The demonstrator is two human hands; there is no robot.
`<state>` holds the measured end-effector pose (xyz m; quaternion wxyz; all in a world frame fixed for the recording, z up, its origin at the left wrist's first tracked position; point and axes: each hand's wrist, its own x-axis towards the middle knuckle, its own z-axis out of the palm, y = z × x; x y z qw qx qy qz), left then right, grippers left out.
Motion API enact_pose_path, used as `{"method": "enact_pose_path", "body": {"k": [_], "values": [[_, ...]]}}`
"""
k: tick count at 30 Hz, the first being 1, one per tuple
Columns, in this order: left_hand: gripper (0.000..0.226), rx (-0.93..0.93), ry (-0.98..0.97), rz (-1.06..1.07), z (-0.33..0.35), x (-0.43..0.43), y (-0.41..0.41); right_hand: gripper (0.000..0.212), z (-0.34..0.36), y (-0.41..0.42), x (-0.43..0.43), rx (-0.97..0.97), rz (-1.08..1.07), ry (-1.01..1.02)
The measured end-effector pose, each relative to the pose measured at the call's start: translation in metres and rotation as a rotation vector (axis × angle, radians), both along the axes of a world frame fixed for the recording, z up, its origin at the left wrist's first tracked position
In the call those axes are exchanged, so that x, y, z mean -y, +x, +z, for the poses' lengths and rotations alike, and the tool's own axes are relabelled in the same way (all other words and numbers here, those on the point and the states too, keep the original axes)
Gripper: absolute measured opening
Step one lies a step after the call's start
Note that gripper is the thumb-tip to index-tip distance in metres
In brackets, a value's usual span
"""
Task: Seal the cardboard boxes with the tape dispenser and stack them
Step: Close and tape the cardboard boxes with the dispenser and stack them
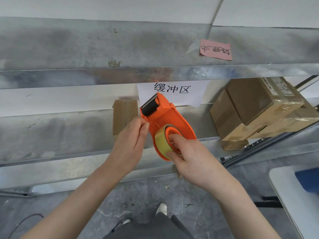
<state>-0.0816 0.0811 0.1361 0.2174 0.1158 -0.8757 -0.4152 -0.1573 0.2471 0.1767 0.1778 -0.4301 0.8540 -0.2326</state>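
Gripping the orange plastic tape dispenser (170,118) in mid-air before a galvanised metal shelf (69,76), the right hand (193,157) has one finger inside the hub and another pressed against the roll of yellowish clear tape (161,141). The left hand (131,142) pinches the dispenser's edge just below its black roller; whether tape lies between those fingertips cannot be told. Brown cardboard boxes (255,107) sit stacked on the shelf at right, well apart from both hands. A white paper sign (174,95) hangs behind the toothed blade.

One tape dispenser (166,116), one tape roll (159,139), two hands (129,144), at least four cardboard boxes (250,100), two paper signs (172,94)
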Motion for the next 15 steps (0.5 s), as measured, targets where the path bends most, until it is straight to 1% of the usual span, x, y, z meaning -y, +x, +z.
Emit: {"method": "enact_pose_path", "body": {"k": [1,2,4,5,7,10,12,13,15], "values": [[0.029,0.002,-0.043,-0.018,0.001,-0.001,0.000,0.009,0.000,-0.001,0.000,-0.001,0.002,0.003],[0.034,0.007,-0.119,-0.051,0.001,-0.003,0.001,0.013,0.000,-0.001,0.001,0.000,0.007,0.002],[0.040,0.011,-0.302,-0.095,0.000,-0.010,0.001,0.020,0.000,0.001,0.003,0.001,0.018,0.002],[0.041,0.012,-0.372,-0.092,-0.002,-0.012,0.000,0.021,0.000,0.001,0.004,-0.003,0.022,0.011],[0.040,0.015,-0.451,-0.060,-0.004,-0.012,-0.002,0.021,-0.001,0.002,0.005,-0.017,0.027,0.020],[0.036,-0.002,-0.476,-0.014,-0.006,-0.014,-0.002,0.019,-0.002,0.001,0.006,-0.028,0.029,0.024],[0.032,-0.008,-0.500,0.010,-0.008,-0.017,-0.001,0.014,-0.002,0.001,0.008,-0.033,0.023,0.026],[0.030,-0.011,-0.493,0.017,-0.009,-0.018,-0.001,0.010,-0.002,0.001,0.009,-0.038,0.019,0.028],[0.027,-0.013,-0.411,0.015,-0.010,-0.020,-0.002,0.008,-0.002,0.000,0.010,-0.046,0.012,0.032]]}}
